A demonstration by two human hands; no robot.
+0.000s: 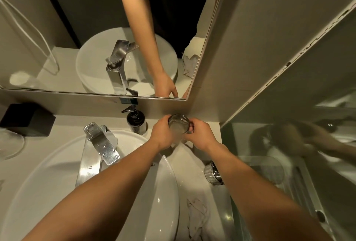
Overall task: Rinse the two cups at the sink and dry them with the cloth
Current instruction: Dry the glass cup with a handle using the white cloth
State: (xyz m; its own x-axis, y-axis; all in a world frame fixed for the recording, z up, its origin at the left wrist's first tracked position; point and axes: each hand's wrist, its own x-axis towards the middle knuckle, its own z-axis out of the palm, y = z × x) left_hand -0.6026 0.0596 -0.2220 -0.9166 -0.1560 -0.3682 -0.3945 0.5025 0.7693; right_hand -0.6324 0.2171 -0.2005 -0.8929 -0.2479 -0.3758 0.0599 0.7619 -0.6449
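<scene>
A ribbed glass cup [178, 125] is held between both hands at the back right corner of the counter, above a pale cloth [180, 145] that shows just below them. My left hand [161, 134] grips the cup's left side; my right hand [201, 134] grips its right side near the handle. A second ribbed cup [212, 173] lies on its side on the counter to the right, partly hidden by my right forearm. A crumpled grey cloth [196, 217] lies on the counter near the front, beside the basin.
The white round basin [167, 192] fills the lower left, with a chrome faucet [98, 144] wet with drops. A dark soap pump bottle [135, 119] stands behind the basin. A black box [27, 119] sits at far left. A mirror runs above; glass panels stand at right.
</scene>
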